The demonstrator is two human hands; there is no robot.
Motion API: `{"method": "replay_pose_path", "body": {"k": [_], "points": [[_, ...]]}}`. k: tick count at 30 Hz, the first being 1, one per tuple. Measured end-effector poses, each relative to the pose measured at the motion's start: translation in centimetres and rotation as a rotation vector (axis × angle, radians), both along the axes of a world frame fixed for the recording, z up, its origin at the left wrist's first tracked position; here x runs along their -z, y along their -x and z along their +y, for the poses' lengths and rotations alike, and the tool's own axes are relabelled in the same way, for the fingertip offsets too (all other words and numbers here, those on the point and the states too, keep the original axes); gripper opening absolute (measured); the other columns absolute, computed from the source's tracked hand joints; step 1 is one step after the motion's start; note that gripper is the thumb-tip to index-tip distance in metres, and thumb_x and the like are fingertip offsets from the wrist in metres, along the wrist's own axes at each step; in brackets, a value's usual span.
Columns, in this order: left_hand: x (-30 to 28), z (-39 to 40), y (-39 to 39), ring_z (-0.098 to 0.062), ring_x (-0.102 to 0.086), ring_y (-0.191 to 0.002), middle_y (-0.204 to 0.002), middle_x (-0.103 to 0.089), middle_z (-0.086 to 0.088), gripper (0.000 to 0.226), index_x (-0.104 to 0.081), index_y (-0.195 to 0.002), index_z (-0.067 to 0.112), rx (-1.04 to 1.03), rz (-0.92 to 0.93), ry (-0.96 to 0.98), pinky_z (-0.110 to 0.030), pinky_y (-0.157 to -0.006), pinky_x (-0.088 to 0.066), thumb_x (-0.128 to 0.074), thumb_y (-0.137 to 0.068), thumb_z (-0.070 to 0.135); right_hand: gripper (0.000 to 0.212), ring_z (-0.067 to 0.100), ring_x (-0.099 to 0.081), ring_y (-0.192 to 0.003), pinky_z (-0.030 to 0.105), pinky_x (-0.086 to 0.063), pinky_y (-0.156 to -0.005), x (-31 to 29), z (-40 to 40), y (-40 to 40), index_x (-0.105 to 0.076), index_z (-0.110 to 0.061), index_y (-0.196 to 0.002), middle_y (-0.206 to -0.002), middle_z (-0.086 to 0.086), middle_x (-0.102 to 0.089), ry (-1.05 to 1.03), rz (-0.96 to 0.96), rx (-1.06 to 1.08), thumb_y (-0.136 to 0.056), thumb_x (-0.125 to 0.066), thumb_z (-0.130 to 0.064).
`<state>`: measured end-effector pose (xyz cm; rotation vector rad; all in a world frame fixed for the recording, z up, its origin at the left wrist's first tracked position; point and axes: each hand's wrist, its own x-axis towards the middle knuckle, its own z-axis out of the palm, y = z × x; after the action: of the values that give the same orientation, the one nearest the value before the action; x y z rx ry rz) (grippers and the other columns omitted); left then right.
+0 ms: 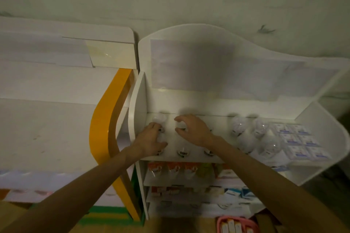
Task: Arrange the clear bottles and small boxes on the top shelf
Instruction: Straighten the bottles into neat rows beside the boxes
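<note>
Pink basket (236, 223) w/ cartons, small boxes (299, 141) print unreadable

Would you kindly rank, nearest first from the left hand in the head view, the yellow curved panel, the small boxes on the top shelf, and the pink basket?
From the left hand:
1. Yellow curved panel, just to its left.
2. Pink basket, below on the floor, lower right.
3. Small boxes, at the shelf's far right end.
</note>
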<state>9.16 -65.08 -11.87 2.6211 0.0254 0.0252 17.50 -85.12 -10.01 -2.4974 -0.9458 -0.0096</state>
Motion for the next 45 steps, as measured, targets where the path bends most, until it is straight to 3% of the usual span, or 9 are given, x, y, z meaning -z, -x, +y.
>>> {"method": "replay_pose_path", "body": {"k": [3, 7, 15, 20, 27, 33, 36, 40, 45], "points": [[-0.3, -0.2, -0.4, -0.021, -0.052, -0.118, -0.137, -0.048, -0.003, 0.059, -0.048, -0.133, 0.018, 0.016, 0.012, 0.000, -0.035, -0.098, -0.048, -0.072, -0.084, 0.041, 0.056, 0.015, -0.049, -0.121, 0.034, -0.042, -0.102, -0.5, -2.4, 1.5, -0.056, -0.026, -0.132, -0.133, -0.005, -0.055, 0.191, -0.042, -0.036, -0.087, -0.059, -0.059], [-0.5, -0.2, -0.9, -0.022, -0.054, -0.117, -0.135, -0.052, -0.005, 0.058, -0.050, -0.135, 0.016, 0.059, 0.117, -0.038, -0.035, -0.097, -0.048, -0.069, -0.087, 0.042, 0.083, 0.021, -0.050, -0.122, 0.037, -0.042, -0.101, 0.1, -3.7, 2.8, -0.037, -0.030, -0.148, -0.142, -0.001, -0.049, 0.390, 0.026, -0.030, -0.079, -0.060, -0.071], [0.1, -0.1, -0.9, -0.022, -0.054, -0.120, -0.137, -0.054, -0.004, 0.053, -0.050, -0.138, 0.019, 0.040, 0.134, -0.070, -0.031, -0.096, -0.045, -0.065, -0.091, 0.038, 0.074, 0.022, -0.051, -0.122, 0.038, -0.045, -0.097, 1.0, -3.1, 3.0, -0.037, -0.028, -0.145, -0.140, -0.001, -0.050, 0.313, 0.096, 0.002, -0.082, -0.069, -0.052], [0.2, 0.2, -0.6, -0.019, -0.055, -0.118, -0.136, -0.055, -0.001, 0.053, -0.051, -0.137, 0.022, 0.030, 0.125, -0.060, -0.027, -0.089, -0.043, -0.065, -0.090, 0.042, 0.075, 0.023, -0.049, -0.126, 0.039, -0.043, -0.100, 1.5, -3.3, 2.9, -0.035, -0.030, -0.147, -0.145, 0.000, -0.046, 0.302, 0.078, -0.017, -0.083, -0.067, -0.053], [0.1, 0.1, -0.4, -0.019, -0.055, -0.119, -0.136, -0.055, -0.001, 0.051, -0.052, -0.136, 0.022, 0.031, 0.113, -0.068, -0.029, -0.093, -0.044, -0.065, -0.090, 0.041, 0.074, 0.023, -0.045, -0.131, 0.040, -0.042, -0.104, 1.8, -3.1, 2.7, -0.034, -0.030, -0.149, -0.151, -0.001, -0.040, 0.269, 0.079, -0.027, -0.085, -0.067, -0.048], [-0.5, -0.5, -0.3, -0.022, -0.056, -0.114, -0.132, -0.057, -0.004, 0.054, -0.049, -0.135, 0.019, 0.040, -0.010, -0.126, -0.038, -0.093, -0.050, -0.060, -0.091, 0.049, 0.081, 0.020, -0.040, -0.136, 0.041, -0.040, -0.108, 2.0, -3.6, 2.5, -0.029, -0.030, -0.151, -0.154, -0.002, -0.037, 0.229, 0.093, -0.021, -0.083, -0.065, -0.057], [-1.1, -1.3, -1.1, -0.017, -0.059, -0.105, -0.121, -0.063, 0.000, 0.039, -0.059, -0.125, 0.022, 0.076, -0.068, -0.084, -0.034, -0.088, -0.052, -0.061, -0.092, 0.044, 0.073, 0.017, -0.038, -0.137, 0.038, -0.038, -0.109, 1.5, -5.0, 2.5, -0.034, -0.026, -0.149, -0.153, -0.003, -0.038, 0.115, 0.074, 0.038, -0.089, -0.058, -0.058], [-2.1, -2.8, -2.8, -0.014, -0.061, -0.100, -0.117, -0.065, 0.006, 0.029, -0.063, -0.119, 0.024, 0.059, -0.111, -0.021, -0.032, -0.087, -0.052, -0.062, -0.093, 0.036, 0.052, 0.015, -0.042, -0.131, 0.034, -0.042, -0.106, 1.3, -8.2, 1.3, -0.047, -0.022, -0.141, -0.144, -0.002, -0.047, -0.067, -0.030, 0.186, -0.093, -0.060, -0.039], [-2.9, -4.8, -5.5, -0.016, -0.060, -0.105, -0.126, -0.059, 0.006, 0.032, -0.061, -0.120, 0.027, 0.081, -0.114, -0.046, -0.033, -0.085, -0.051, -0.062, -0.090, 0.037, 0.068, 0.021, -0.035, -0.138, 0.039, -0.036, -0.112, 1.3, -11.1, -1.0, -0.034, -0.015, -0.148, -0.153, 0.006, -0.033, -0.096, 0.019, 0.359, -0.091, -0.066, -0.033]]}}
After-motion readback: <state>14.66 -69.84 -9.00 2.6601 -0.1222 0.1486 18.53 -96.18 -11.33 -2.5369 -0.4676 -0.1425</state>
